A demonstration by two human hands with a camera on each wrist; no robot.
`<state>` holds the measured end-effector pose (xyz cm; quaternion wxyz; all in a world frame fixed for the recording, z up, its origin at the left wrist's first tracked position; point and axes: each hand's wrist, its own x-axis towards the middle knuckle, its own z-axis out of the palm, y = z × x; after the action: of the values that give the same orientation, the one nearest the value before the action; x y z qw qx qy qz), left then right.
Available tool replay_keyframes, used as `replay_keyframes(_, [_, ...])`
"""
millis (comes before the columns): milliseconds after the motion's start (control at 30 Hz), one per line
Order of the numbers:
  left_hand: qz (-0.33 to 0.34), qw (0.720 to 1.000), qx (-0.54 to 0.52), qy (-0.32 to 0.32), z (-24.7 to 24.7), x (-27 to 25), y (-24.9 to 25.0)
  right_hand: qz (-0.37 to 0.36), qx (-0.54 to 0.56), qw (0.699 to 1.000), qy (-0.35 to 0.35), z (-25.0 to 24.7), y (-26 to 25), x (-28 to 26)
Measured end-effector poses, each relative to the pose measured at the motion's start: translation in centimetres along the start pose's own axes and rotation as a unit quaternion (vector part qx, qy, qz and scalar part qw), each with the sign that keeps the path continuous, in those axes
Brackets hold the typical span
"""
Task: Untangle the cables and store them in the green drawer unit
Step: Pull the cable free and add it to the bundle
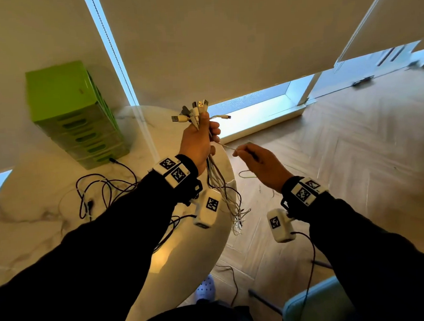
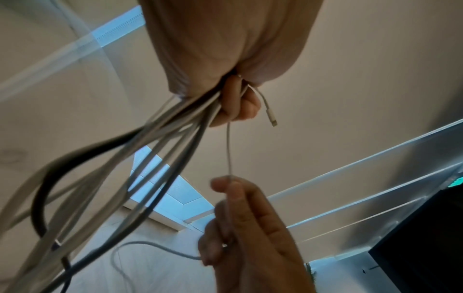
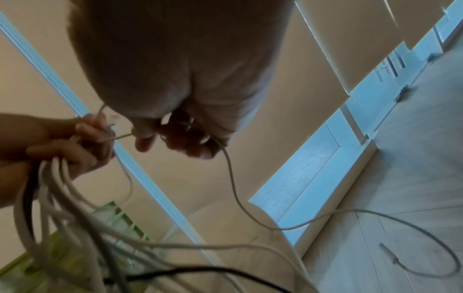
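My left hand is raised above the table edge and grips a bundle of white and grey cables, their USB plugs fanned out above the fist. The cable tails hang down past the wrist. My right hand pinches one thin white cable just right of the bundle; that cable runs taut from the left fist and loops down toward the floor. The green drawer unit stands at the back left of the table, drawers shut. More dark cables lie tangled on the table.
The round white marble table fills the left half; wooden floor lies to the right. A light blue chair stands at the lower right. Closed blinds and a low window sill are behind the hands.
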<state>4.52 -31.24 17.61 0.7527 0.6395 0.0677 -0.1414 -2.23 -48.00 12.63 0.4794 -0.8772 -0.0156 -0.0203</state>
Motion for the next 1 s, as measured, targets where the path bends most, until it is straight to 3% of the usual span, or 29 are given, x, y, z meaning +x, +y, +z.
replay_keyframes(167, [0.007, 0.999, 0.027, 0.045, -1.3, 0.7, -0.9, -0.034, -0.048, 0.994, 0.094, -1.4, 0.0, 0.5])
replay_keyframes(233, [0.002, 0.999, -0.002, 0.035, -1.9, 0.7, -0.9, -0.011, -0.088, 0.993, 0.082, -2.2, 0.7, 0.5])
replay_keyframes(300, [-0.001, 0.999, -0.046, 0.015, -2.6, 0.6, -0.5, 0.048, -0.167, 0.985, 0.008, -3.0, 2.5, -0.1])
replay_keyframes(400, [-0.018, 0.995, -0.1, -0.008, -3.6, 0.6, 0.0, 0.153, -0.289, 0.934, -0.141, -4.0, 6.8, -2.0])
replay_keyframes(467, [-0.024, 0.991, -0.127, -0.021, -4.4, 0.6, 0.4, 0.218, -0.31, 0.902, -0.205, -4.4, 8.8, -3.4])
replay_keyframes(600, [-0.034, 0.984, -0.169, -0.044, -5.6, 0.5, 1.2, 0.289, -0.312, 0.864, -0.271, -3.6, 10.2, -4.9])
replay_keyframes(667, [-0.044, 0.98, -0.186, -0.061, -5.7, 0.5, 1.4, 0.278, -0.356, 0.848, -0.278, -2.6, 10.0, -4.6])
replay_keyframes(733, [-0.051, 0.977, -0.19, -0.079, -5.5, 0.2, 1.7, 0.212, -0.337, 0.879, -0.263, -1.2, 8.4, -3.6])
replay_keyframes(833, [-0.05, 0.977, -0.179, -0.107, -4.8, -0.6, 2.0, 0.113, -0.147, 0.954, -0.235, 1.4, 1.9, -1.1])
replay_keyframes(900, [-0.051, 0.976, -0.167, -0.127, -4.2, -1.4, 2.2, 0.09, -0.024, 0.962, -0.255, 3.7, -2.5, 0.4])
replay_keyframes(1000, [-0.048, 0.979, -0.122, -0.158, -4.3, -2.2, 2.3, 0.082, 0.062, 0.954, -0.283, 6.4, -6.6, 1.9])
